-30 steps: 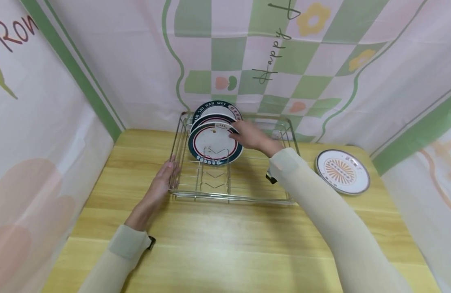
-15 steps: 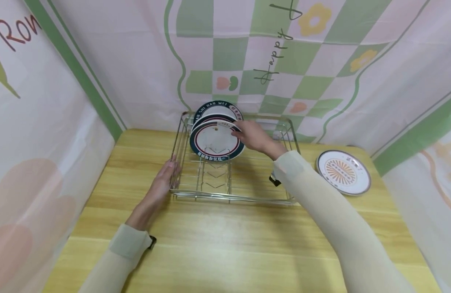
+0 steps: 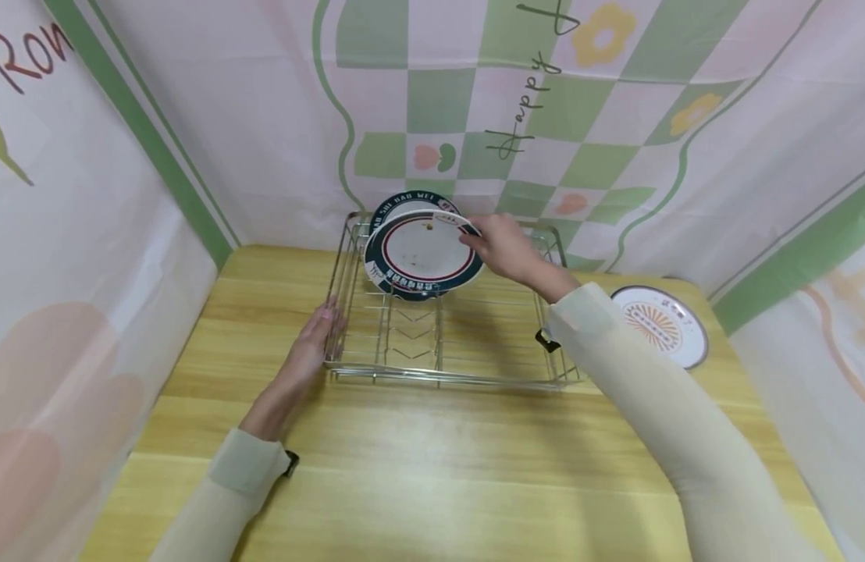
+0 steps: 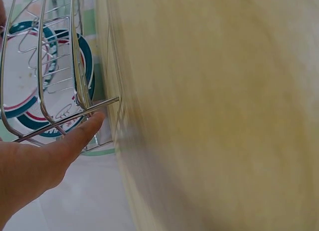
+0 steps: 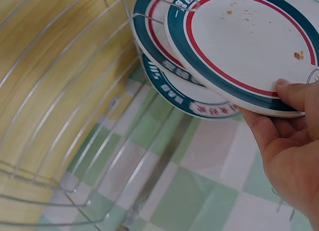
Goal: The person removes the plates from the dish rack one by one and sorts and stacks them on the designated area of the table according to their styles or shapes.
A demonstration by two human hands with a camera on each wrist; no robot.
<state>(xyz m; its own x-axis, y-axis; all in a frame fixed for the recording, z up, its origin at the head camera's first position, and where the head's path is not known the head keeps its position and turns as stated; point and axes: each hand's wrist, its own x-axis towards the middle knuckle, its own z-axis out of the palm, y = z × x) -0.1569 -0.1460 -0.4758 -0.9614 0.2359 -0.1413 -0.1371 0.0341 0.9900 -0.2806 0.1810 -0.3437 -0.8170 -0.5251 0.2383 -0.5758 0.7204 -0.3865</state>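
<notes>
My right hand (image 3: 506,248) pinches the rim of a white plate (image 3: 425,251) with a dark teal border and red ring. In the right wrist view its thumb lies on the face, fingers beneath, and brown crumbs (image 5: 299,55) dot the plate. Behind it, similar plates stand in the wire dish rack; the rearmost plate (image 3: 407,201) shows lettering on its rim. My left hand (image 3: 309,347) rests against the left side of the rack (image 3: 376,375). In the left wrist view a straight finger (image 4: 82,136) lies along the rail; its other fingers are mostly hidden.
At the right on the wooden table (image 3: 418,468) lies a white plate (image 3: 660,328) with an orange sunburst, partly behind the right sleeve. Patterned cloth (image 3: 439,101) hangs close behind the rack, and more cloth flanks the table's sides.
My right hand has lifted the front plate upward and slightly right, and the plate now tilts, covering much of the middle plate. The left hand and rack have stayed put.
</notes>
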